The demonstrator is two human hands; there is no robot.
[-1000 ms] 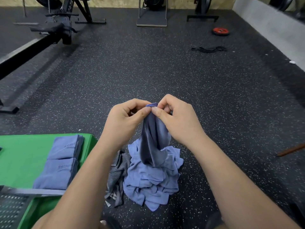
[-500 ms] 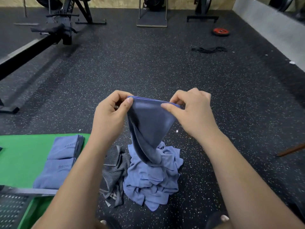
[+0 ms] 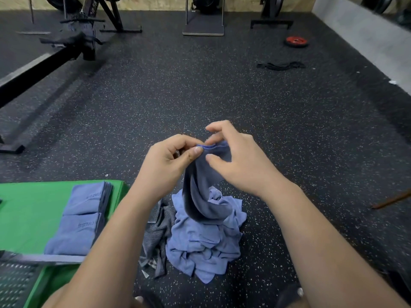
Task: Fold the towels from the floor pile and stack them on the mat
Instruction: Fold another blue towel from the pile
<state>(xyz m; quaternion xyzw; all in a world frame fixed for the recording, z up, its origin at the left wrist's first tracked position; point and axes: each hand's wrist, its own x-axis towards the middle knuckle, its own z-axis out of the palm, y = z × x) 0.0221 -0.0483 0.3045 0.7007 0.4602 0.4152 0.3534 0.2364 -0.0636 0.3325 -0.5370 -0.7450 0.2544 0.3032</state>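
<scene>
My left hand [image 3: 169, 163] pinches the top hem of a blue towel [image 3: 204, 196] between thumb and forefinger. Close beside it, my right hand [image 3: 240, 161] has its thumb on the towel's front and its fingers curled over the same hem, forefinger raised. The towel hangs down onto the crumpled blue pile [image 3: 204, 245] on the floor. A grey striped towel [image 3: 155, 236] lies against the pile's left side. On the green mat [image 3: 29, 214] at the left lie two stacks of folded blue towels [image 3: 82, 218].
Speckled black rubber floor all round. A black machine rail [image 3: 33, 70] runs along the far left. A perforated metal step [image 3: 15, 283] overlaps the mat's near edge. Farther off are a red weight plate [image 3: 297, 41], a black band [image 3: 280, 66] and a brown stick [image 3: 391, 200].
Half a second ago my hands held the hem stretched wide apart. Now they have come back together, the hem is bunched between them and the towel sits lower.
</scene>
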